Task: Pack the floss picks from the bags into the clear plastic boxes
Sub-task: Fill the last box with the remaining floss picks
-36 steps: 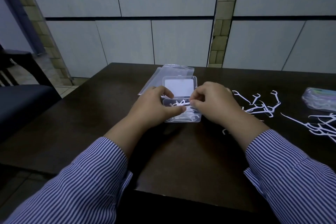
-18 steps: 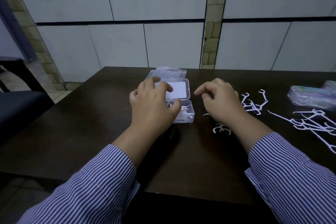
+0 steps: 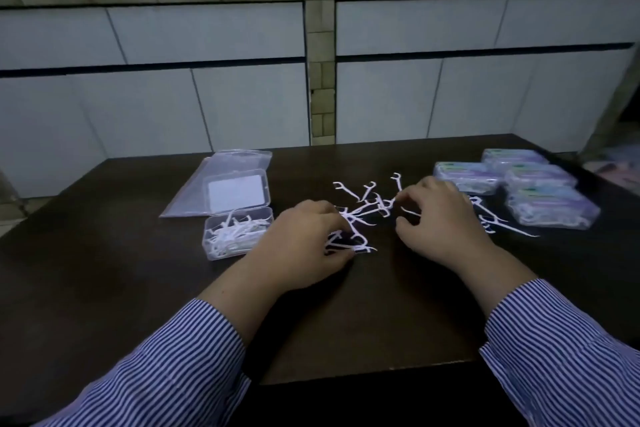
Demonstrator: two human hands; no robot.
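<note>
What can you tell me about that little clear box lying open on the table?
The clear plastic box is small, rectangular and round-cornered, seemingly thin see-through plastic. Its hinged lid, bearing a white rectangular panel, lies flipped back over an empty clear bag. The tray is partly filled with a jumble of white floss picks. It rests on the dark table, just left of the left hand; contact is unclear.

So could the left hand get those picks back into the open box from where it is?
Probably yes. The left hand lies just right of the open box, whose lid is flipped back, with only bare table between them. It is gathering loose floss picks now.
</note>
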